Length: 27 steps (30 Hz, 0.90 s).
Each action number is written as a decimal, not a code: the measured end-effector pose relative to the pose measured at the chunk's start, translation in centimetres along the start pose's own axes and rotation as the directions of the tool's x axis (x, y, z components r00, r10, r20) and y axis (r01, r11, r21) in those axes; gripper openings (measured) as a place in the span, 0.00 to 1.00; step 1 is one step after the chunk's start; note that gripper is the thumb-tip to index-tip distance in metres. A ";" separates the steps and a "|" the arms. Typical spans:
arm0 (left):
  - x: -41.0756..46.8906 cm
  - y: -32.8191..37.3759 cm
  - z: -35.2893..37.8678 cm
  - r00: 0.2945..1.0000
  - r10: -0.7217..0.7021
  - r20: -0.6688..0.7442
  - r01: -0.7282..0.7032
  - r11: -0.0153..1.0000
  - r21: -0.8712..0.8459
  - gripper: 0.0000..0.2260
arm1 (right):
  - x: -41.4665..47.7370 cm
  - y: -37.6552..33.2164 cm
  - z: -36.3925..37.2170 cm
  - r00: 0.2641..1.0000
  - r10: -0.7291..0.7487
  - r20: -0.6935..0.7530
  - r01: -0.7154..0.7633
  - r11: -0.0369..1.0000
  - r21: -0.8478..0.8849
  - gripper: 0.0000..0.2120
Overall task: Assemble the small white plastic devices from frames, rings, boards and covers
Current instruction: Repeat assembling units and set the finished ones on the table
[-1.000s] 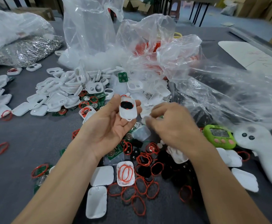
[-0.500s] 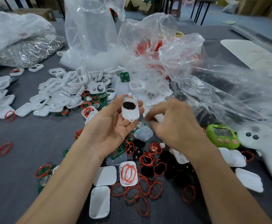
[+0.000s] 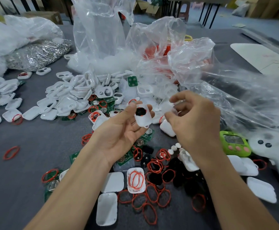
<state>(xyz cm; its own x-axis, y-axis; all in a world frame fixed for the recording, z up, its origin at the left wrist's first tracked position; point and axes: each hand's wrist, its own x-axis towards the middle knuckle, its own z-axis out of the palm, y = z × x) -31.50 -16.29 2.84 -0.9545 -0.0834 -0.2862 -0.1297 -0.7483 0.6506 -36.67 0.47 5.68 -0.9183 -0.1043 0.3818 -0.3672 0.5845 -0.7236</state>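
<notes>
My left hand (image 3: 118, 133) is palm up over the middle of the table and holds a white frame (image 3: 142, 116) with a black pad in its window, thumb on its left edge. Just to its right, my right hand (image 3: 195, 127) pinches a small translucent white piece (image 3: 167, 107) between thumb and forefinger; blur hides its shape. Under the hands lie red rings (image 3: 153, 165), green boards (image 3: 143, 138) and white covers (image 3: 113, 181). A heap of white frames (image 3: 72, 98) spreads to the left.
Crumpled clear plastic bags (image 3: 193, 63) rise behind and right of the hands. A bag of shiny metal parts (image 3: 37, 53) lies far left. A green toy device (image 3: 234, 143) and a white controller (image 3: 271, 150) lie right. A white sheet (image 3: 264, 57) sits far right.
My right hand has lifted from the pile and come up beside the frame with a small white piece pinched in it. My left hand has kept the frame steady.
</notes>
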 end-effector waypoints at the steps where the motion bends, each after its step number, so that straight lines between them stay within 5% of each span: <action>1: 0.1 -0.2 0.1 1.000 -0.004 0.003 0.004 1.000 0.014 0.19 | -0.3 -0.4 0.2 0.995 -0.059 -0.076 0.058 0.998 -0.010 0.10; 6: 0.1 -0.7 0.0 0.998 -0.030 0.056 0.029 1.000 0.009 0.18 | -1.6 -1.2 1.3 0.938 -0.278 -0.206 0.257 0.958 -0.125 0.09; 11: 0.0 -0.7 0.2 0.997 -0.017 0.074 0.018 1.000 -0.010 0.16 | -2.2 -1.2 2.1 0.927 -0.372 -0.035 0.371 0.928 -0.030 0.11; 20: 0.1 -0.1 0.2 0.999 0.028 0.042 -0.026 0.999 -0.048 0.14 | -1.4 -0.8 1.5 0.985 -0.163 0.065 0.141 0.955 0.261 0.04; 27: -0.1 -0.2 0.3 0.999 0.009 0.048 -0.007 0.999 -0.038 0.11 | -0.9 -0.3 1.4 0.992 0.107 0.066 -0.124 0.920 0.372 0.15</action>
<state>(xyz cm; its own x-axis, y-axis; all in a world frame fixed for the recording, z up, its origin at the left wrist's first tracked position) -31.50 -15.98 2.97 -0.9674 -0.0586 -0.2463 -0.1126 -0.7719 0.6258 -35.94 -0.73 4.75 -0.9600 -0.0939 0.2637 -0.2792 0.2515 -0.9267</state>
